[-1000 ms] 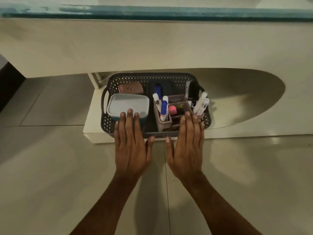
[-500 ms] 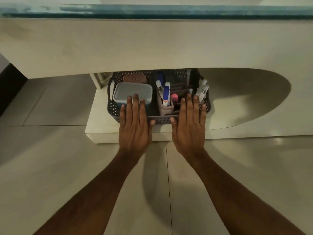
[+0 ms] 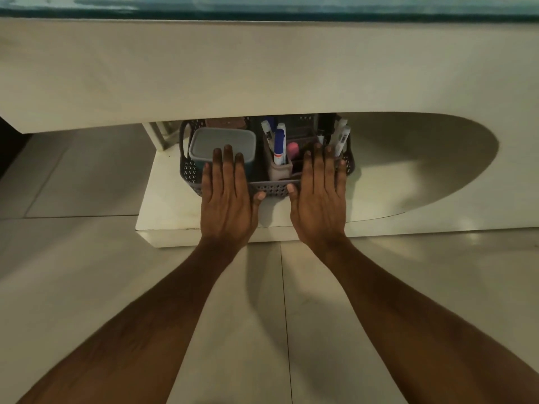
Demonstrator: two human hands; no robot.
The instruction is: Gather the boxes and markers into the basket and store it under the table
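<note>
A grey perforated basket point(image 3: 274, 188) stands on the white base shelf point(image 3: 163, 199) under the table, its far half hidden by the tabletop edge. Inside are a teal box with a pale lid point(image 3: 224, 141), a pink box point(image 3: 224, 123) behind it, a pink organiser point(image 3: 280, 169) with white and blue markers point(image 3: 279, 145), and more markers point(image 3: 341, 138) at the right. My left hand point(image 3: 227, 196) and my right hand point(image 3: 319, 196) lie flat, fingers straight, pressed against the basket's near rim.
The white tabletop edge point(image 3: 262, 74) overhangs the basket, with a teal surface point(image 3: 262, 7) above. A white table leg point(image 3: 159, 135) stands left of the basket. Pale floor tiles point(image 3: 73, 287) spread below the shelf.
Both hands have pushed the basket away from me, further under the table. Its back half is now hidden by the tabletop edge.
</note>
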